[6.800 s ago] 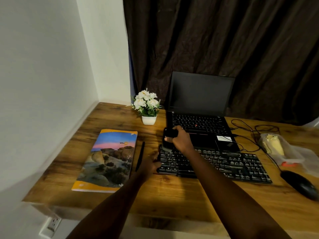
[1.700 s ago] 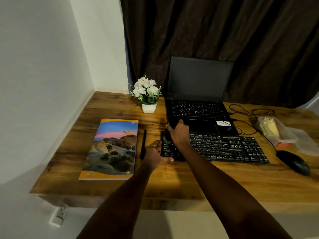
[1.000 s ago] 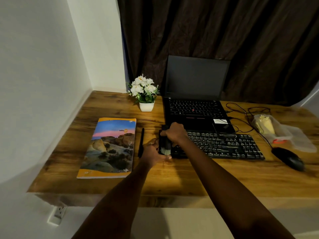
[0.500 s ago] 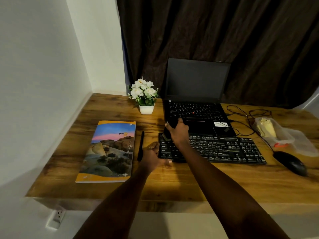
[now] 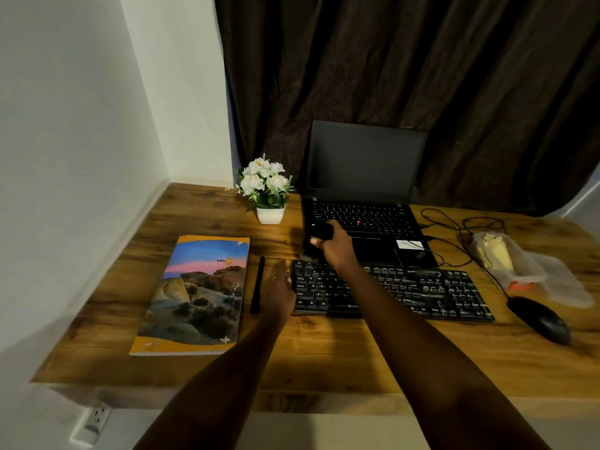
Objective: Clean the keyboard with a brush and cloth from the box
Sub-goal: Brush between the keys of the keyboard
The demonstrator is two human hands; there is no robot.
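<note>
A black keyboard (image 5: 418,292) lies on the wooden desk (image 5: 324,355) in front of an open laptop (image 5: 363,203). My right hand (image 5: 334,246) grips a black brush (image 5: 313,243) just beyond the keyboard's far left corner, over the laptop's front left edge. My left hand (image 5: 279,290) rests against the keyboard's left end with its fingers relaxed. At the right stands a clear plastic box (image 5: 506,263) with a yellow cloth (image 5: 495,253) inside.
A colourful book (image 5: 198,293) lies at the left, with a black pen (image 5: 258,284) between it and my left hand. A white flower pot (image 5: 268,190) stands behind. A black mouse (image 5: 539,318) and cables (image 5: 454,228) lie at the right. A dark curtain hangs behind.
My right hand with the brush has swept back and forth over the keyboard's left end and now sits at its far corner. My left hand stayed at the keyboard's left end.
</note>
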